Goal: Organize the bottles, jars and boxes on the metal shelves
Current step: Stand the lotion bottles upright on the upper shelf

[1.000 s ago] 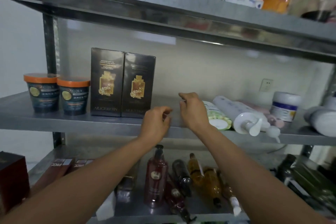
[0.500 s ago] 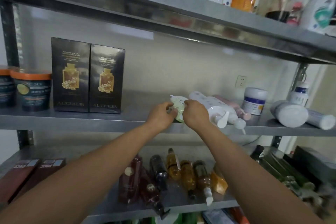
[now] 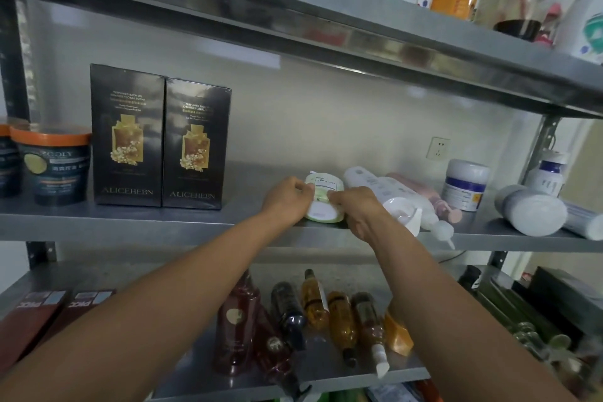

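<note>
Both hands grasp one green-and-white bottle (image 3: 321,202) lying on the middle shelf (image 3: 130,222): left hand (image 3: 287,199) curled round its left side, right hand (image 3: 359,209) pinching its right. Two black boxes (image 3: 160,140) stand upright further left.

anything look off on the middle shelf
Yes. On the middle shelf, bottles lie on their sides: the green bottle gripped by the left hand and right hand, the white pump bottle beside it, and a pink bottle behind. The black boxes stand upright.

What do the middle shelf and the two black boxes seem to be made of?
The middle shelf looks like metal, likely steel: dull grey sheen, folded front edge. The black boxes are probably cardboard under glossy film: sharp corners, glare on the fronts.
</note>
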